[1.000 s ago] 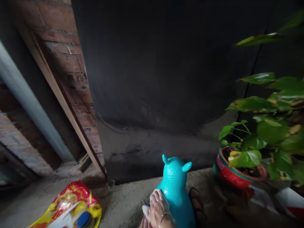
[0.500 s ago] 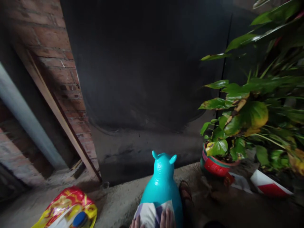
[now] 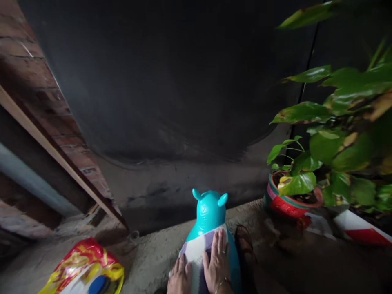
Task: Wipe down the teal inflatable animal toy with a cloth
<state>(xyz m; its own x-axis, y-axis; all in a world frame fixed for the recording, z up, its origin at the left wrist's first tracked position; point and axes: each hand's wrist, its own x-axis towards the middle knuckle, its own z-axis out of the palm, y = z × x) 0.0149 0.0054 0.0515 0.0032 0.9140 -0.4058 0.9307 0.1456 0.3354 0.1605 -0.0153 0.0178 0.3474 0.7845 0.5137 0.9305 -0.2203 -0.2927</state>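
Turquoise animal toy (image 3: 210,212) stands upright on the concrete floor (image 3: 147,261), bottom centre, ears up, facing away. A white-and-purple cloth (image 3: 196,251) is draped over its back. Right hand (image 3: 218,263) lies flat on the cloth, fingers spread and extended, pressing it against the toy, not clenched. Left hand (image 3: 179,279) rests flat at the cloth's lower left edge, fingers straight, partly cut by the frame. Toy's head sits just above both hands. A sandal (image 3: 245,249) is just right of the toy. Red potted plant (image 3: 290,200) is further right; a red-yellow bag (image 3: 82,267) is well apart at left.
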